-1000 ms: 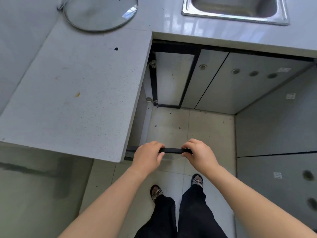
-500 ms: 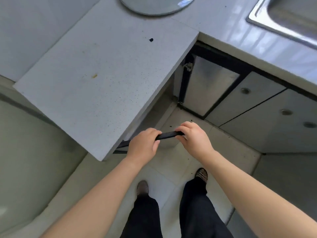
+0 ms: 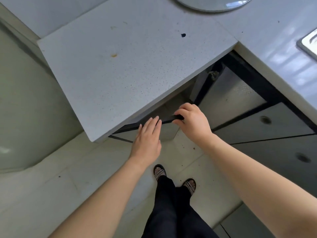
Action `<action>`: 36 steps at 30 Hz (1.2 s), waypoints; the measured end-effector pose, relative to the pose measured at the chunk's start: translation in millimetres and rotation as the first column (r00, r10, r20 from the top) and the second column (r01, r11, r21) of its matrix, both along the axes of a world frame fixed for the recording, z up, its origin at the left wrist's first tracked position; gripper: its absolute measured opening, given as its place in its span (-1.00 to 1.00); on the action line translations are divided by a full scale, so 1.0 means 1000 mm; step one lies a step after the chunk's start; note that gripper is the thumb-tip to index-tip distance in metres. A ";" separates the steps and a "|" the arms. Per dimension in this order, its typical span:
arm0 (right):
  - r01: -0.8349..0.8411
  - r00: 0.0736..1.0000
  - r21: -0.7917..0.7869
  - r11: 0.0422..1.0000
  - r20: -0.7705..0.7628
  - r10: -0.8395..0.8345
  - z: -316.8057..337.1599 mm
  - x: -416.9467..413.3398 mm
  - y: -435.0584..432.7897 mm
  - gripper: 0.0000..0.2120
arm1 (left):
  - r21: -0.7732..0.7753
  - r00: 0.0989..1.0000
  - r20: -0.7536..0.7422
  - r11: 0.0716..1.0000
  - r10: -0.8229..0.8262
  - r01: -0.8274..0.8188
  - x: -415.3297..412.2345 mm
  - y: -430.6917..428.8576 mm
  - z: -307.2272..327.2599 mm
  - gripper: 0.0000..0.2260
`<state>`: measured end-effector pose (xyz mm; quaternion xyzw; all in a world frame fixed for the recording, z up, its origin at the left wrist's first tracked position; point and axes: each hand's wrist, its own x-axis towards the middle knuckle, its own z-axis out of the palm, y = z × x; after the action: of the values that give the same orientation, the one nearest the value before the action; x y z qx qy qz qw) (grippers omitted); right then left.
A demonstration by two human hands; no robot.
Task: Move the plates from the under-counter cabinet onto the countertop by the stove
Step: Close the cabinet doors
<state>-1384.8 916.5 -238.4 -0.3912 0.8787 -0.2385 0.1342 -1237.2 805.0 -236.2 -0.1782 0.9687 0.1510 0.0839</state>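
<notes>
Opening work, by my reading: the cabinet front [image 3: 169, 132] under the tabletop's [image 3: 128, 69] near corner stood partly pulled out, and no plates showed, presumably hidden inside beneath the slab. The right hand [image 3: 193, 121] curled around the black rail [image 3: 167, 119] along its top edge; the left hand [image 3: 147, 138] lay flat, fingers straight, at the same rail. Next it wanted a wider pull, then a reach under. The stone was speckled grey and matte; a round glass lid [image 3: 211, 4] sat at the far edge.

The one head camera looks steeply down from above the bench [image 3: 120, 74], close to it, onto the floor [image 3: 77, 177] below.
</notes>
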 end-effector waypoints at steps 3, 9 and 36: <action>0.058 0.998 -0.041 0.997 -0.038 -0.059 -0.001 -0.009 -0.010 -0.67 | -0.038 0.999 -0.003 0.998 -0.042 0.042 -0.001 -0.009 -0.004 -0.39; 0.224 0.973 -0.128 0.966 -0.032 -0.230 0.000 -0.026 -0.033 -0.44 | -0.043 0.997 0.021 0.996 -0.076 0.077 -0.005 -0.021 -0.005 -0.34; 0.824 0.521 0.081 0.561 0.282 -0.806 0.000 -0.085 0.191 -0.39 | 0.205 0.954 0.035 0.937 -0.297 0.284 -0.170 0.068 0.035 -0.49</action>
<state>-1470.2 1107.6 -238.1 0.1003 0.9217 -0.3548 0.1205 -1407.4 872.9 -201.6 -0.0290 0.9613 0.2265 0.1540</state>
